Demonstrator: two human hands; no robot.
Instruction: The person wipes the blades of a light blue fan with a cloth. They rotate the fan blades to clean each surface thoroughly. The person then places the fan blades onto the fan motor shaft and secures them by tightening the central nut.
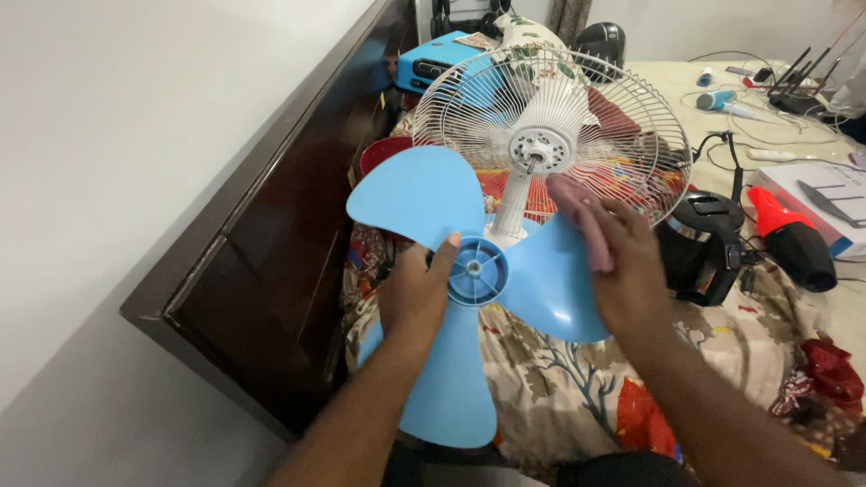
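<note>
In the head view, a light blue three-bladed fan blade (pixel 469 271) is held up over a bed, in front of a white wire fan guard (pixel 550 135) whose motor hub (pixel 539 150) is seen just behind it. The blade is gripped by the left hand (pixel 413 293) beside its round centre, with the thumb laid on the front and the other fingers curled behind, so that the hand is clamped on the blade. A pinkish cloth (pixel 582 221) is pressed against the right-hand blade by the right hand (pixel 631 275); the fingers are kept together and closed over the cloth, though the cloth is blurred and its exact outline cannot be made out.

The bed is covered by a patterned sheet (pixel 559 388) in beige, red and blue. A dark wooden headboard (pixel 271 243) is seen to the left, against a pale wall. To the right of the guard a black kettle (pixel 704 243) is set on the sheet, and further right lies a red and black hair dryer (pixel 794 239). A blue box (pixel 433 59) is found behind the guard.
</note>
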